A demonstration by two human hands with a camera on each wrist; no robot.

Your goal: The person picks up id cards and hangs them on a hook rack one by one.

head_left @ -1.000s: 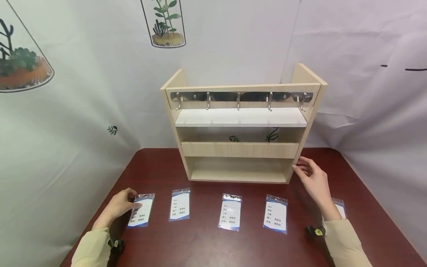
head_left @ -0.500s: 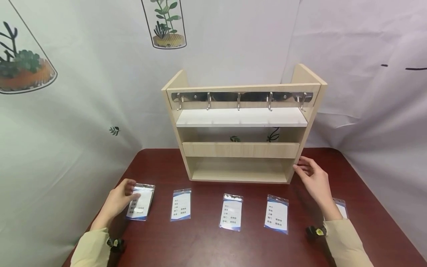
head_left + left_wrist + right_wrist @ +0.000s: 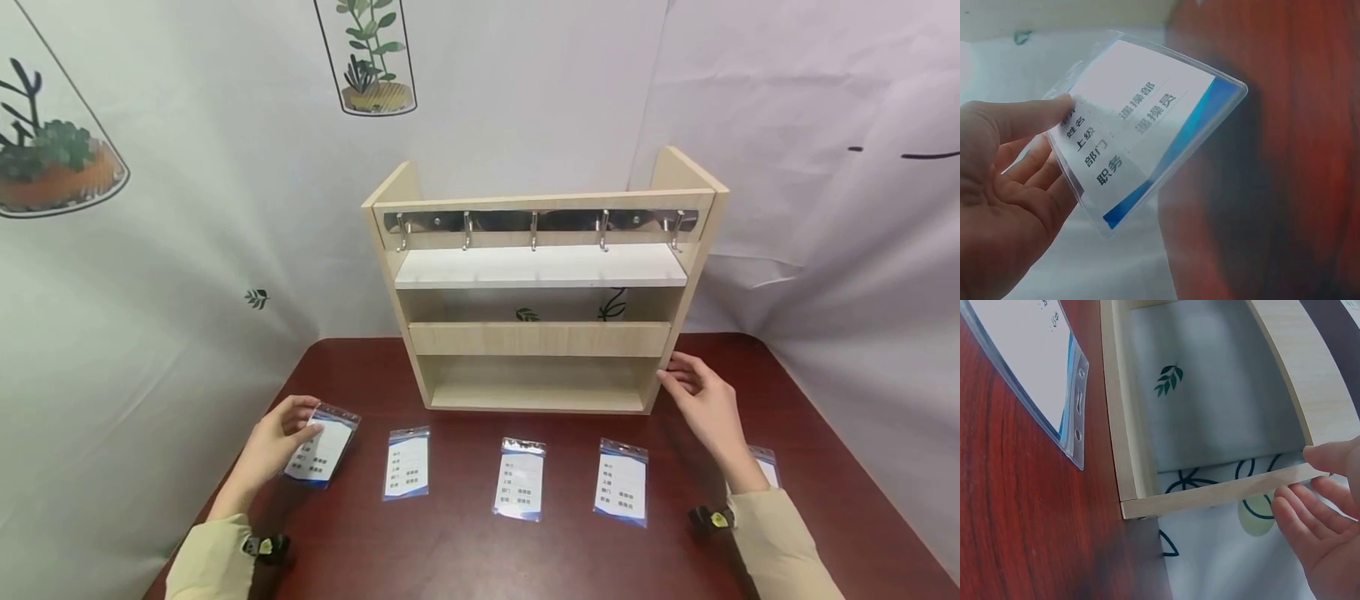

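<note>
My left hand pinches a clear-sleeved name badge by its left side, thumb on the printed face. In the left wrist view the badge is tilted and raised off the table, fingers behind it. At the far side stands a light wooden rack with a metal strip of several hooks. My right hand holds the rack's right side panel low down. The right wrist view shows that thumb on the panel's front edge and the fingers along its outer side.
More name badges lie flat in a row: one left of centre, one in the middle, one to its right. Another badge is partly hidden behind the right forearm. Patterned white cloth hangs behind the dark red table.
The left hand has lifted the leftmost badge off the table, moving it slightly away and tilting it. The right hand keeps its hold on the rack.
</note>
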